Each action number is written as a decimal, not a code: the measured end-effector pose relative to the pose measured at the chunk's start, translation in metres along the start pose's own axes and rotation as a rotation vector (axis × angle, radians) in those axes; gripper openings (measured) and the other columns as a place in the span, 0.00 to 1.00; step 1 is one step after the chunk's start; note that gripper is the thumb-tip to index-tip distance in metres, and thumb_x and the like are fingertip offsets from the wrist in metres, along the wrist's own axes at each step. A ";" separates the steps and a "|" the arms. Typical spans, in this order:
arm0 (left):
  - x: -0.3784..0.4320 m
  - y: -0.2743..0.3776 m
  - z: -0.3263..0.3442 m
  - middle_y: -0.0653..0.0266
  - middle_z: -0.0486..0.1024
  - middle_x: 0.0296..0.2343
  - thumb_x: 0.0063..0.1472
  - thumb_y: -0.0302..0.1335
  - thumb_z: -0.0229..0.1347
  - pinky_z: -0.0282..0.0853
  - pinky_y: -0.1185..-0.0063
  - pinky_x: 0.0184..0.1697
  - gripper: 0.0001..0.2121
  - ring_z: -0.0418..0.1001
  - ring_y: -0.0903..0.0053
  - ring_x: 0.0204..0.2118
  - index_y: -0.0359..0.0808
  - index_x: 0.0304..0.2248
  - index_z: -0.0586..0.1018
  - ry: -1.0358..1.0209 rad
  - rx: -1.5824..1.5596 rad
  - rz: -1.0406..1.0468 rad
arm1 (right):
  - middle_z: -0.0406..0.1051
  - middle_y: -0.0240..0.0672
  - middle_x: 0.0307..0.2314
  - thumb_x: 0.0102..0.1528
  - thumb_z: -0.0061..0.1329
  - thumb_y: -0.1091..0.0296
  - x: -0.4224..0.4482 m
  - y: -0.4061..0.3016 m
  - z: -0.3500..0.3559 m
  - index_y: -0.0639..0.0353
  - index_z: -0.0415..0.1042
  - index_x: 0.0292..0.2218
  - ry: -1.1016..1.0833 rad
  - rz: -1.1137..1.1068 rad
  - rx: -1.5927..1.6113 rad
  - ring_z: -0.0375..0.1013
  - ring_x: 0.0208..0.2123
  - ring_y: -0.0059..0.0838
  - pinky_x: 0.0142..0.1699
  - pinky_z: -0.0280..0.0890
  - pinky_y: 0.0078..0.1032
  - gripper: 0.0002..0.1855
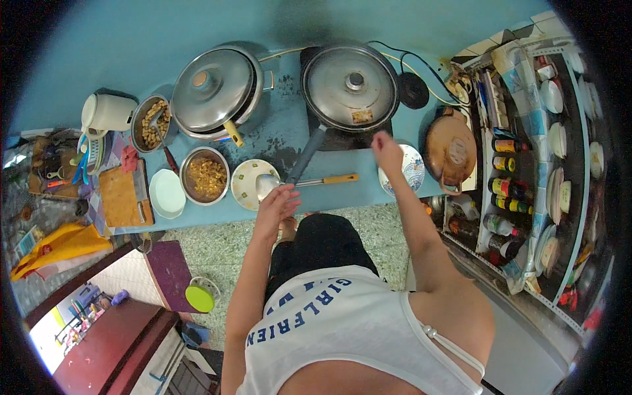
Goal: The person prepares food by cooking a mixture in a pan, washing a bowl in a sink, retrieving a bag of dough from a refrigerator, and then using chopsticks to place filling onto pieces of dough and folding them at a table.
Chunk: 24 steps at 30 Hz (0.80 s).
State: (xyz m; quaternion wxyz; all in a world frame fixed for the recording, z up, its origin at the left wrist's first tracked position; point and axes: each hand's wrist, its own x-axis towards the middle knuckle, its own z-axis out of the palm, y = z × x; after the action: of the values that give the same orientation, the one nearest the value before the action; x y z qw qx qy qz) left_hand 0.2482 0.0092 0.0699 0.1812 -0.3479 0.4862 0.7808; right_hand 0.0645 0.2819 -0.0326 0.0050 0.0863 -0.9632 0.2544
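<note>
A frying pan with a metal lid point(348, 86) sits on a black cooker point(340, 141), its grey handle point(308, 153) pointing towards me. My left hand point(277, 205) is at the counter's front edge by that handle's end, fingers apart; whether it touches the handle is unclear. Beside it, a metal ladle with a wooden handle point(340, 179) rests with its bowl on a patterned plate point(245, 185). My right hand point(386, 150) is above the counter between the cooker and a blue-and-white plate point(410, 170), fingers curled; I cannot tell whether it holds anything.
Left of the pan are a large lidded pot point(215, 89), a bowl of peanuts point(148, 138), a steel bowl of cooked food point(205, 177), a pale green bowl point(168, 193) and a wooden cutting board point(118, 195). A brown lidded pot point(450, 148) and a bottle shelf stand right.
</note>
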 end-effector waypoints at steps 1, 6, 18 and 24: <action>0.002 0.001 0.005 0.62 0.71 0.38 0.58 0.33 0.45 0.65 0.81 0.39 0.15 0.71 0.77 0.38 0.36 0.44 0.67 -0.021 0.008 -0.004 | 0.70 0.39 0.23 0.45 0.46 0.65 -0.014 0.034 0.022 0.54 0.65 0.41 -0.049 -0.018 -0.093 0.70 0.25 0.43 0.29 0.64 0.35 0.19; 0.006 -0.004 0.005 0.62 0.71 0.37 0.58 0.33 0.46 0.65 0.81 0.39 0.16 0.71 0.77 0.38 0.36 0.44 0.67 -0.015 0.020 -0.022 | 0.70 0.44 0.27 0.41 0.46 0.66 -0.014 0.052 0.042 0.48 0.42 0.57 -0.436 0.309 -0.234 0.70 0.28 0.44 0.32 0.65 0.38 0.42; -0.004 -0.002 0.007 0.63 0.70 0.37 0.59 0.33 0.45 0.63 0.80 0.41 0.14 0.69 0.76 0.39 0.37 0.43 0.68 -0.003 -0.008 -0.033 | 0.71 0.46 0.23 0.42 0.44 0.64 -0.007 0.053 0.057 0.48 0.36 0.58 -0.440 0.364 -0.229 0.70 0.24 0.44 0.28 0.65 0.37 0.45; -0.005 -0.003 0.011 0.63 0.70 0.37 0.59 0.33 0.44 0.63 0.80 0.41 0.14 0.70 0.76 0.38 0.37 0.42 0.68 -0.008 -0.015 -0.027 | 0.71 0.46 0.24 0.43 0.43 0.64 0.005 0.071 0.059 0.49 0.37 0.57 -0.494 0.346 -0.283 0.71 0.26 0.44 0.29 0.65 0.37 0.43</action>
State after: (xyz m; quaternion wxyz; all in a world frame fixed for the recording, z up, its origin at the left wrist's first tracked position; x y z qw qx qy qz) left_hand 0.2495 0.0210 0.0749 0.1913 -0.3527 0.4747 0.7833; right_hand 0.0490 0.3133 -0.1183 -0.2599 -0.0212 -0.9615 0.0868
